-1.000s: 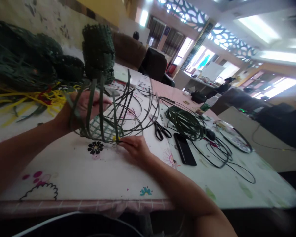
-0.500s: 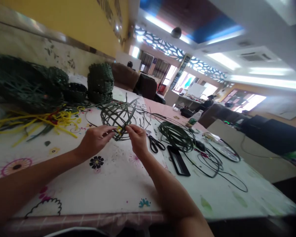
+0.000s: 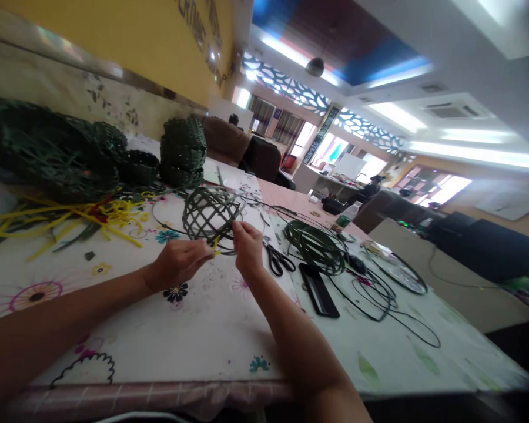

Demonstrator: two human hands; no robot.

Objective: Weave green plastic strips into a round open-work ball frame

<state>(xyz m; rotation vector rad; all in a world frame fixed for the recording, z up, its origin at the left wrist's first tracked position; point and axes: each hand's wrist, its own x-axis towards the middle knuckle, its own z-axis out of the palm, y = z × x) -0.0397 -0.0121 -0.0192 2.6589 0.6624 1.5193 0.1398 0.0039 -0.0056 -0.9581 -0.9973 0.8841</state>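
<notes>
An open-weave basket (image 3: pixel 207 218) of dark green flat strips rests on the flowered tablecloth (image 3: pixel 158 346), its lattice rounded and some strip ends sticking out at the top. At its right lower edge my right hand (image 3: pixel 248 244) pinches a green strip. My left hand (image 3: pixel 180 262) is closed below the basket, its fingertips pinched at a short yellow strip (image 3: pixel 217 248). Exactly how that yellow strip meets the green weave is too small to tell.
Black-handled scissors (image 3: pixel 278 260), a black rectangular frame (image 3: pixel 320 291) and a coil of green strips (image 3: pixel 315 244) lie right of my hands. Yellow strips (image 3: pixel 79 218) lie left, before dark green woven baskets (image 3: pixel 183 150). A bottle (image 3: pixel 347 216) stands farther back.
The basket has turned, showing more of its crossed lattice. My left hand has moved slightly down and right with the yellow strip; my right hand stays at the basket's edge.
</notes>
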